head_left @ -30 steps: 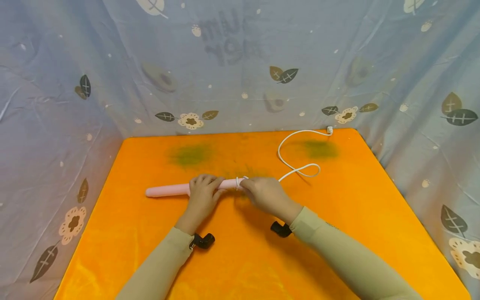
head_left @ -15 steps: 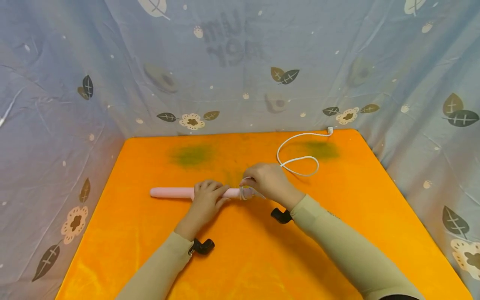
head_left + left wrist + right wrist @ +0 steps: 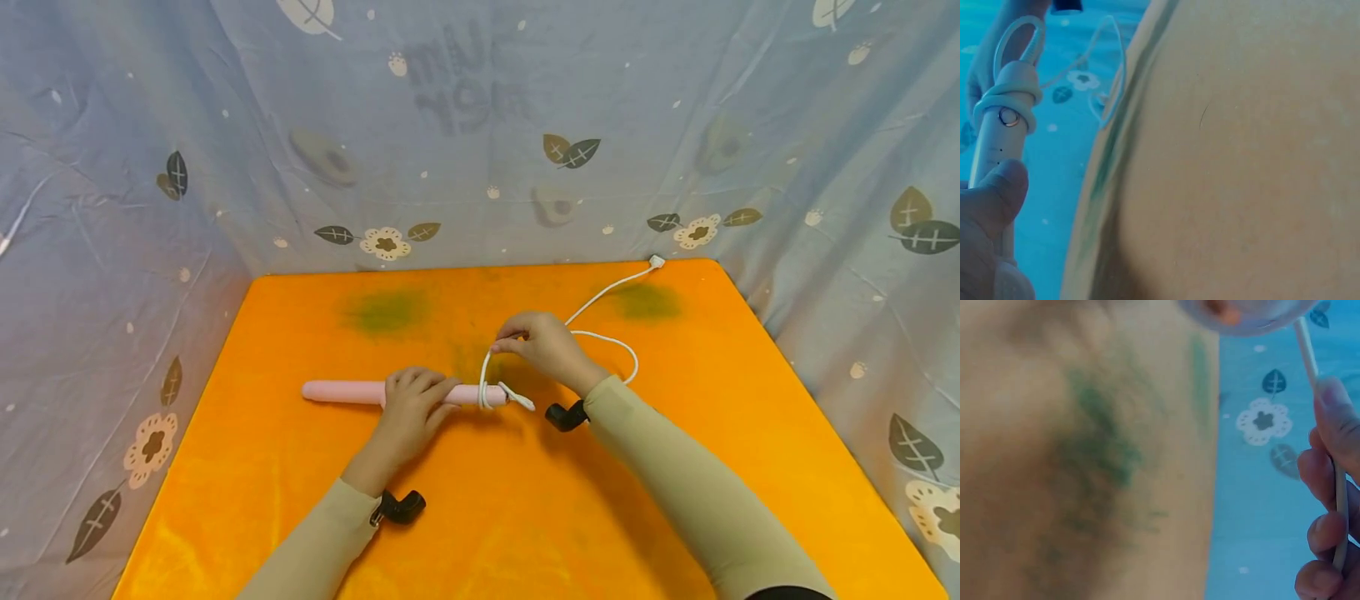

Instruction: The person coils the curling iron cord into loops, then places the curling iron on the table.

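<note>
A slim pink curling iron (image 3: 341,392) lies crosswise above the orange surface in the head view. My left hand (image 3: 411,408) grips it near the middle, thumb on the near side. In the left wrist view, a round button (image 3: 1009,117) shows on its handle, just below the wound cord (image 3: 1010,97). The white cord (image 3: 486,367) loops round the handle's right end. My right hand (image 3: 551,346) pinches the cord above and right of that end. The right wrist view shows the cord (image 3: 1340,506) running between thumb and curled fingers.
The cord's plug (image 3: 657,262) lies at the back right edge of the orange table (image 3: 480,517), with a loose bend of cord nearer the right hand. Patterned curtains (image 3: 480,125) stand behind and at both sides. Black wrist camera mounts (image 3: 405,507) stick out below the wrists.
My right hand has moved from the handle's end up and slightly right, drawing the cord into a loop. The plug end of the cord has pulled straighter. My left hand keeps its grip.
</note>
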Tool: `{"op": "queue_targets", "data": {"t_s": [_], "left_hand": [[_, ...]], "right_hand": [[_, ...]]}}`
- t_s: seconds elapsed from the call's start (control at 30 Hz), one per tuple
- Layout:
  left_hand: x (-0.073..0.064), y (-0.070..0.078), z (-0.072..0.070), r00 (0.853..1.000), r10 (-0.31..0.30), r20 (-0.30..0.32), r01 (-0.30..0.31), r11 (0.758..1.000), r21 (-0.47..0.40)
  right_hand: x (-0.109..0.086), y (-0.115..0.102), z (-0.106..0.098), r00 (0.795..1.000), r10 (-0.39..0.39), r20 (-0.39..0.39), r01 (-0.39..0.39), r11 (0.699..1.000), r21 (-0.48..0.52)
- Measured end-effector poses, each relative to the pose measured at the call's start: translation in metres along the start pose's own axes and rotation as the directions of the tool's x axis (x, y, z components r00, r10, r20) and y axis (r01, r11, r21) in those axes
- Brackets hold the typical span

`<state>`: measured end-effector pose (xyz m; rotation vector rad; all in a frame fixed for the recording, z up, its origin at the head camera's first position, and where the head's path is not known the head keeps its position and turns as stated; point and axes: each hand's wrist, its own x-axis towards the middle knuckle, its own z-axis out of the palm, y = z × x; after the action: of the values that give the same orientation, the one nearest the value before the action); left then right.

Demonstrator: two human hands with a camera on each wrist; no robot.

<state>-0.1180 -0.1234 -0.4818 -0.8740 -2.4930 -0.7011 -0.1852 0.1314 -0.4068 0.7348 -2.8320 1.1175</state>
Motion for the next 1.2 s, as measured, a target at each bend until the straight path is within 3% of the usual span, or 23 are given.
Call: {"op": "queue_targets", "data": {"t_s": [0.2, 0.4, 0.63, 0.77, 0.97, 1.13, 1.2], "left_hand": [[0.001, 0.003, -0.004, 0.999, 0.017, -0.038, -0.018, 0.999, -0.031], [0.005, 0.004, -0.008, 0.996, -0.001, -0.094, -0.007, 0.996, -0.087], [0.016, 0.005, -0.016, 0.978, -0.091, -0.19, 0.072, 0.992, -0.104], [0.024, 0.005, -0.02, 0.959, -0.154, -0.24, 0.128, 0.985, -0.119], [0.032, 0.004, -0.024, 0.937, -0.216, -0.275, 0.191, 0.975, -0.116], [0.039, -0.001, -0.028, 0.906, -0.291, -0.308, 0.262, 0.956, -0.132], [0.042, -0.003, -0.029, 0.901, -0.311, -0.302, 0.283, 0.95, -0.134]], "right_hand": [[-0.002, 0.021, 0.018, 0.995, 0.07, 0.069, -0.081, 0.982, 0.172], [-0.013, 0.026, 0.035, 0.98, 0.095, 0.176, -0.138, 0.958, 0.25], [-0.026, 0.014, 0.049, 0.99, 0.024, 0.142, -0.041, 0.992, 0.121], [-0.034, 0.003, 0.057, 0.991, -0.01, 0.134, 0.0, 0.997, 0.077], [-0.046, -0.019, 0.055, 0.997, -0.041, 0.061, 0.041, 0.999, -0.004], [-0.055, -0.04, 0.047, 0.984, -0.167, 0.066, 0.176, 0.971, -0.162], [-0.059, -0.045, 0.045, 0.975, -0.21, 0.067, 0.22, 0.951, -0.218]]}}
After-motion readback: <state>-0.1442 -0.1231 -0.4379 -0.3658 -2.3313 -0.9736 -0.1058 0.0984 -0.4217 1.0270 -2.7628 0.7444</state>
